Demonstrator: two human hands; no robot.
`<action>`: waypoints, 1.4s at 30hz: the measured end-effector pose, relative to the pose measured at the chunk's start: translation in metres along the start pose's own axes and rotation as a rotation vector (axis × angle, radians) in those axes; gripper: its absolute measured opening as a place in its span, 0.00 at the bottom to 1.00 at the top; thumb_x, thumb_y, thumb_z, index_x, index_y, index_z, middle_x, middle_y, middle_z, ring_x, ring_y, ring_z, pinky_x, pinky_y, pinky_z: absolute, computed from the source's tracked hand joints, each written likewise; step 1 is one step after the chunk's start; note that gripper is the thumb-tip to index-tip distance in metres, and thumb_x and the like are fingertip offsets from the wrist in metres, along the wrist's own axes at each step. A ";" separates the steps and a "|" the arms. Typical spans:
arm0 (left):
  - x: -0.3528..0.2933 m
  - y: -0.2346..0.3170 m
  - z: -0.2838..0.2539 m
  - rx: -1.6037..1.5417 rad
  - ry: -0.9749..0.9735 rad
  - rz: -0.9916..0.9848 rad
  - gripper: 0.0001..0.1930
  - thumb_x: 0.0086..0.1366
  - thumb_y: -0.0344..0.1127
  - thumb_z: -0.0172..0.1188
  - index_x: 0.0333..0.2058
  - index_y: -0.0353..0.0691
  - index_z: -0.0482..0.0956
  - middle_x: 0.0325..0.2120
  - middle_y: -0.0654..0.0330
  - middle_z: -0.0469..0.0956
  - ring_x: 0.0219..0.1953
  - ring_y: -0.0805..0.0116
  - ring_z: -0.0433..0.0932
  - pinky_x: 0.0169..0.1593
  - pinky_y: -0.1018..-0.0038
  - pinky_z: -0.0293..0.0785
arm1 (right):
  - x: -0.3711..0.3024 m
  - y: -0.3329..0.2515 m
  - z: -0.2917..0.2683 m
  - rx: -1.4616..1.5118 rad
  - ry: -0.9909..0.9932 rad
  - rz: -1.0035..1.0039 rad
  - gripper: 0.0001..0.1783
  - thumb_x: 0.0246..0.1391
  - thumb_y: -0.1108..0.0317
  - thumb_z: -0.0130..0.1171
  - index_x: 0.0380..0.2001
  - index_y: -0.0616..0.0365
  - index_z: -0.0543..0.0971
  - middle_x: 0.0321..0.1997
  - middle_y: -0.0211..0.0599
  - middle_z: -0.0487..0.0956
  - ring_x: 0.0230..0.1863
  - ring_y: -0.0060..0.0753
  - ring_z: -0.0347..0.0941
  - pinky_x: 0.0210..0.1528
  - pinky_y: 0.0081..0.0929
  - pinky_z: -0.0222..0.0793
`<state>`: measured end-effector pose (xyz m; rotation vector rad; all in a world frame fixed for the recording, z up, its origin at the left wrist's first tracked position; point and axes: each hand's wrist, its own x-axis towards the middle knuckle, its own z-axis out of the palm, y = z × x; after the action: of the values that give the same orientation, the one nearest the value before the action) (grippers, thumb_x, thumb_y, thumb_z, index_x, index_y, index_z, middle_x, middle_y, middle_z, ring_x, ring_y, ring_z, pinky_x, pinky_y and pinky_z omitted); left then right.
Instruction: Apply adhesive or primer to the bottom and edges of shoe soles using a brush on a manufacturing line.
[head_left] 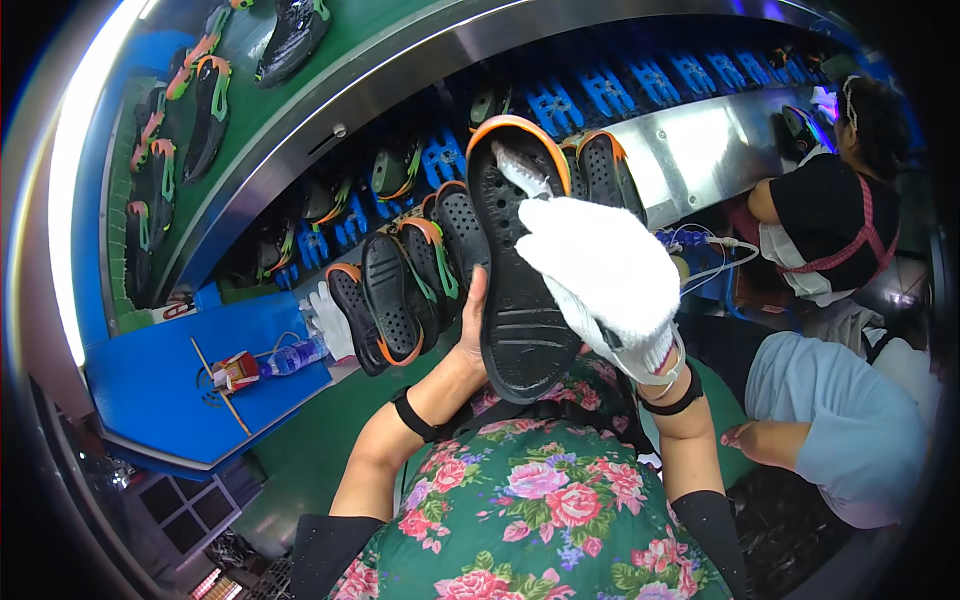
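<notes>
In front of me my left hand (474,318) grips a black shoe sole (518,290) along its left edge. The sole has an orange rim around its top end, dimpled holes and ridges, and is held upright. My right hand (605,270), in a white knitted glove, is closed over the sole's right side. From its fingers a pale brush-like tool (522,172) reaches onto the sole's upper part; the glove hides its handle. Just behind stand more black soles (390,295) with orange and green edging, and another sole (607,175) with holes at the right.
Blue clamps (655,82) line a metal-edged machine beyond. Soles lie on a green belt (232,135) at upper left. A blue table (165,375) carries a bottle (295,355), a small red box (236,372) and a thin stick. Two people (830,210) are close at right.
</notes>
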<state>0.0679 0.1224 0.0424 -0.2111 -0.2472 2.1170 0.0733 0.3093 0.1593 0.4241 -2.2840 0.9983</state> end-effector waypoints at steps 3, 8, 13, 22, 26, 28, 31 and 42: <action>-0.008 0.004 -0.014 0.174 0.120 0.036 0.40 0.73 0.63 0.48 0.73 0.45 0.55 0.71 0.49 0.62 0.70 0.48 0.64 0.73 0.47 0.60 | -0.015 -0.002 0.009 0.072 -0.068 0.031 0.19 0.48 0.77 0.66 0.47 0.56 0.86 0.51 0.41 0.86 0.53 0.44 0.83 0.54 0.38 0.77; -0.011 0.007 -0.022 0.185 0.135 0.068 0.41 0.71 0.66 0.49 0.71 0.43 0.59 0.68 0.49 0.66 0.67 0.49 0.70 0.71 0.50 0.63 | -0.015 -0.007 0.000 0.268 -0.084 0.073 0.16 0.46 0.77 0.69 0.41 0.54 0.88 0.45 0.38 0.87 0.46 0.41 0.85 0.48 0.33 0.79; -0.008 0.011 -0.022 0.258 0.159 0.057 0.43 0.69 0.68 0.51 0.71 0.41 0.60 0.67 0.48 0.67 0.67 0.49 0.69 0.71 0.50 0.63 | -0.013 -0.009 -0.002 0.114 -0.055 0.084 0.16 0.46 0.79 0.67 0.41 0.55 0.88 0.46 0.42 0.87 0.49 0.42 0.84 0.49 0.34 0.78; 0.012 0.009 0.013 0.737 0.451 0.141 0.57 0.60 0.83 0.46 0.71 0.39 0.58 0.68 0.47 0.65 0.68 0.45 0.66 0.71 0.46 0.61 | -0.022 0.000 -0.005 0.166 -0.010 0.108 0.15 0.47 0.78 0.68 0.41 0.55 0.87 0.47 0.41 0.87 0.47 0.42 0.84 0.49 0.35 0.78; 0.025 0.020 0.013 0.479 0.234 -0.009 0.55 0.63 0.82 0.40 0.74 0.41 0.51 0.70 0.47 0.62 0.68 0.48 0.67 0.71 0.49 0.64 | -0.048 -0.007 0.031 0.243 -0.097 0.196 0.18 0.47 0.78 0.69 0.44 0.52 0.87 0.48 0.37 0.86 0.50 0.40 0.83 0.51 0.34 0.78; 0.029 0.020 0.015 0.500 0.111 0.142 0.54 0.64 0.81 0.40 0.74 0.42 0.51 0.69 0.47 0.63 0.67 0.48 0.68 0.69 0.49 0.66 | -0.041 0.000 0.017 0.361 -0.033 0.121 0.16 0.46 0.77 0.70 0.41 0.53 0.88 0.46 0.38 0.87 0.46 0.40 0.84 0.49 0.34 0.79; 0.039 0.014 0.028 0.435 0.250 0.233 0.54 0.64 0.81 0.40 0.74 0.42 0.53 0.69 0.49 0.62 0.66 0.45 0.70 0.66 0.46 0.70 | -0.037 0.005 0.008 0.340 0.039 0.180 0.14 0.48 0.79 0.67 0.40 0.56 0.87 0.46 0.43 0.87 0.47 0.43 0.84 0.50 0.35 0.79; 0.050 0.019 0.034 0.280 0.096 0.204 0.53 0.61 0.83 0.43 0.70 0.44 0.59 0.63 0.49 0.70 0.60 0.35 0.74 0.58 0.36 0.76 | -0.051 -0.001 0.013 0.453 -0.017 0.225 0.16 0.48 0.81 0.66 0.42 0.57 0.87 0.47 0.42 0.86 0.49 0.44 0.83 0.52 0.37 0.79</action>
<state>0.0173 0.1518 0.0672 -0.1769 0.1328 2.3070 0.1077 0.3010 0.1206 0.3616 -2.1433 1.6414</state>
